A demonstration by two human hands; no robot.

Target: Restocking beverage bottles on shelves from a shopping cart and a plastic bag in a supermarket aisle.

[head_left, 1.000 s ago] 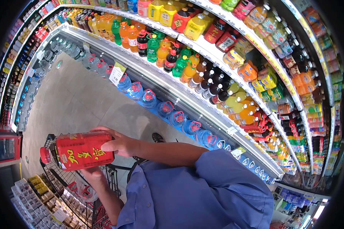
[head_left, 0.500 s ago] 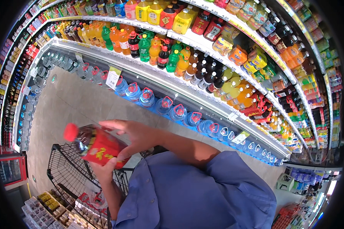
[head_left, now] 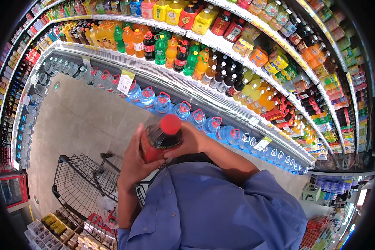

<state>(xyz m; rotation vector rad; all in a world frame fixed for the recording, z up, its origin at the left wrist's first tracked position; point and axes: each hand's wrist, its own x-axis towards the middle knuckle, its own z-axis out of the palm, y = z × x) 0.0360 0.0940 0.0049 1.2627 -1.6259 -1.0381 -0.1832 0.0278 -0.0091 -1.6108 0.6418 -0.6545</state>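
Observation:
A large drink bottle with a red cap, dark contents and a red label is held up in front of my chest, its cap tilted toward the shelves. My left hand wraps its left side, fingers closed around the label. On the other side my right hand grips the bottle too, its fingers partly hidden behind it. To the left and below stands a black wire shopping cart, with a red item and a clear plastic bag in it.
Curved drink shelves full of coloured bottles run across the far side. Along their foot stand large blue water jugs with red handles. Grey floor lies between shelves and cart. Boxed goods sit at the lower left.
Both hands have brought the bottle rightward, nearer my chest's middle, and turned it more upright. The cap has swung from the left to the upper right.

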